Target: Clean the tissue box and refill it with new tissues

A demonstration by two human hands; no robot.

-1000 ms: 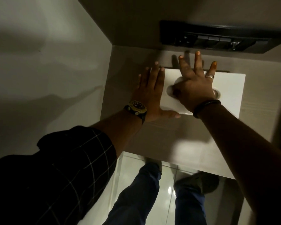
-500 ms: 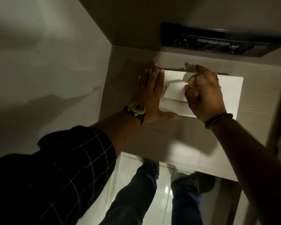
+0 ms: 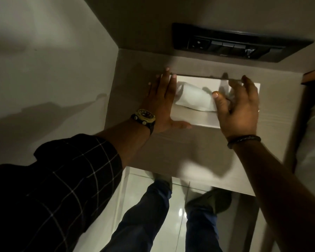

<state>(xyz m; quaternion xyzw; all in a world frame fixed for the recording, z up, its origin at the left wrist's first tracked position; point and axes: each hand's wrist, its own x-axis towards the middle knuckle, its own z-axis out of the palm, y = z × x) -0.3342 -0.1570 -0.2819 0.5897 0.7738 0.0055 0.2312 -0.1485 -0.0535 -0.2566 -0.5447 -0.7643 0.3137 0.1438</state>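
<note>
Your left hand [image 3: 162,104] flat, fingers together against box [image 3: 204,119] side on tabletop [image 3: 198,151], your right hand [image 3: 238,110] fingers pinching tissue [image 3: 195,99] above box

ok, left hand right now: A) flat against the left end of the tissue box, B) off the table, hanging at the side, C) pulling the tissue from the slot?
A: the left hand lies flat, fingers extended, along the left end of the tissue box, while the right hand is at the tissue.
</note>
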